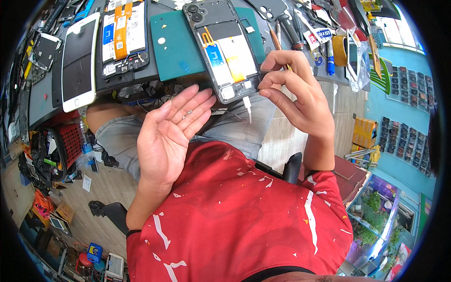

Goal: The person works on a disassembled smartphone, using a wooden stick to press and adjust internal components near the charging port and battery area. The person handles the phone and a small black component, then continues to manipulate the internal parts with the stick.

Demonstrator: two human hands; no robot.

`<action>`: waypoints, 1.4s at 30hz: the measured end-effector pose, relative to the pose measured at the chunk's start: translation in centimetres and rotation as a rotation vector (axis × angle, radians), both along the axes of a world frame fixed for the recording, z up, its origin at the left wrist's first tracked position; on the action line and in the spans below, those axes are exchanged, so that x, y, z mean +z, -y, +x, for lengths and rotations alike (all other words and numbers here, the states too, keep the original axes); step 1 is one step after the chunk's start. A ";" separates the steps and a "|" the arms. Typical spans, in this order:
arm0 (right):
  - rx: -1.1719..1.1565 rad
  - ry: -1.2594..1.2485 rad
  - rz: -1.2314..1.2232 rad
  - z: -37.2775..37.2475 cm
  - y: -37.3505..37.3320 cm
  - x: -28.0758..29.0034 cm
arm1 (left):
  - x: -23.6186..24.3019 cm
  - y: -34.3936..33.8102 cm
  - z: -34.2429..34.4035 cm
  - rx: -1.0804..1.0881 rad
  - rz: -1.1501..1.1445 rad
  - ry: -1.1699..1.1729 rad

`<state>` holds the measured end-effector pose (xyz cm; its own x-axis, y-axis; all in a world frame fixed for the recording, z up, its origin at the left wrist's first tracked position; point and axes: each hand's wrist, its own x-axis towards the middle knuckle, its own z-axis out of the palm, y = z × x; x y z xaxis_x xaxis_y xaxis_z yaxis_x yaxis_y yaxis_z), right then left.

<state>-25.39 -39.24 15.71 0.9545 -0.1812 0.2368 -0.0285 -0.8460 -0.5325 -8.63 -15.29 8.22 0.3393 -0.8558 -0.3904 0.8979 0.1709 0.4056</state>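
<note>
My left hand is held palm up, fingers stretched out. Several tiny metal screws lie on its fingers. An opened phone with its back cover off rests at the desk's near edge, showing its battery, orange flex cable and lower board. From its bottom end hangs a white charging plug. My right hand is at the phone's lower right corner, thumb and forefinger pinched together. Whatever is between those fingertips is too small to make out. A thin copper-coloured tool shows behind the right fingers; I cannot tell whether they touch it.
Under the phone is a green mat. Left of it are a second opened phone and a white-framed tablet. Tools, a blue marker and yellow tape crowd the right side. A red basket stands below left.
</note>
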 end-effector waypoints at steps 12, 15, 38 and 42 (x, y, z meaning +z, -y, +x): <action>0.028 -0.032 -0.006 0.1 0.3 0.4 | 0.2 0.1 0.0 -0.002 0.004 0.003; 0.016 -0.040 0.014 0.1 0.4 0.3 | 0.3 0.0 0.0 0.002 0.010 0.000; -0.043 0.588 0.442 -1.7 -1.0 0.1 | 0.2 0.7 -0.3 0.021 -0.006 -0.032; -0.032 0.583 0.462 -1.6 -1.8 -0.7 | 0.1 1.3 -0.5 -0.014 0.002 0.001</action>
